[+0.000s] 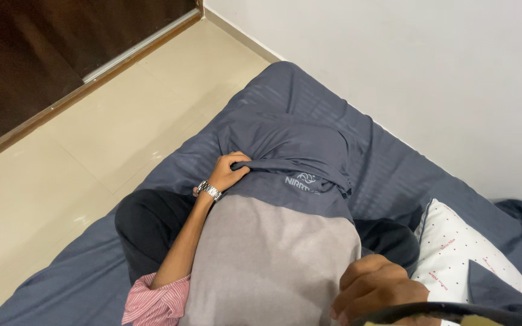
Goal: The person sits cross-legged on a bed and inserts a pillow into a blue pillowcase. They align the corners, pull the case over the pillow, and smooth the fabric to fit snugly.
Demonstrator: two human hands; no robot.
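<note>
A grey pillow lies across my lap, its far end partly inside a blue-grey pillowcase. My left hand, with a metal watch on the wrist, grips the bunched edge of the pillowcase at the pillow's left side. My right hand is closed on the near right end of the pillow, close to the camera. I sit on a mattress covered by a blue-grey striped sheet.
A white dotted pillow lies to my right, half in a blue-grey case. The mattress sits on a cream tiled floor. A white wall runs behind it, and a dark wooden door is at far left.
</note>
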